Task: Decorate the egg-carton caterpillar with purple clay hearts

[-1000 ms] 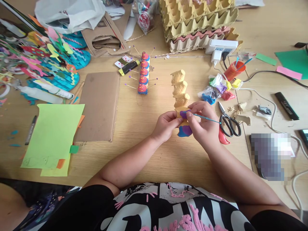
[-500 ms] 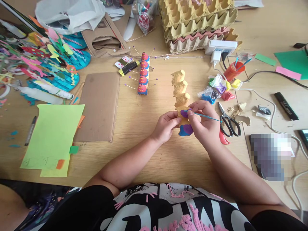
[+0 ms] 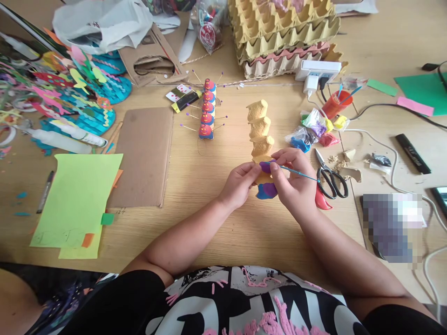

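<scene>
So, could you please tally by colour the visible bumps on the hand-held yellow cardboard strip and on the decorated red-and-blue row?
Red-and-blue bumps: 5
Bare yellow cardboard bumps: 3
Purple-and-yellow bump, partly hidden: 1
Blue-and-purple bump, partly hidden: 1
Total visible: 10

Carton strip yellow, end cup blue and purple.
Clay wad purple; slim tool blue. Caterpillar figure red over blue, yellow markings, purple-tipped sticks. Worktop tan, wood-grained. Scissors black-handled. Paper sheet lime green, faint outlines along lower edge. Beaker orange-red. Shirt black and white, bold-lettered, pink trim. Egg trays yellow, pink, grey.
</scene>
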{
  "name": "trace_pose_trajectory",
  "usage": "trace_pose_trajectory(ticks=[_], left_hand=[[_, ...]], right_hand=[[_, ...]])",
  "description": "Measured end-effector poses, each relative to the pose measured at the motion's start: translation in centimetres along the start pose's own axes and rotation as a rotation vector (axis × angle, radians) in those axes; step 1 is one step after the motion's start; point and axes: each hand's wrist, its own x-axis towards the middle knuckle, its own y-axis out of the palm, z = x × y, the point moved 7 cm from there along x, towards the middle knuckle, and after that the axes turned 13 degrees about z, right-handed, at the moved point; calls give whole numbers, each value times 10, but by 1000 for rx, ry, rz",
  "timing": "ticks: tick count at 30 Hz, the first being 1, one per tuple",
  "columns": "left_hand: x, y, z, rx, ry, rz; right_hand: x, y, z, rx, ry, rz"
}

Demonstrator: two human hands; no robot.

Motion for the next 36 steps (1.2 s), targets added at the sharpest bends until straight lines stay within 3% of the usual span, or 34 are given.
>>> trace_pose_trajectory(ticks=[6,10,14,24,36], left_hand=[[2,3,-1,-121,-55,8],[2,-6,-5,-51,16,-79],[-2,-8,-10,75,87,-109],[-8,-11,-15,261,83,-137],[-10,-10,-16,294,97,-127]], right_hand=[[2,3,-6,68,43,70],[11,-2,-8,129,83,239],[16,-6,2,13,17,395],[18,-9,-3,-7,30,389],[16,-7,-1,-63,86,346]])
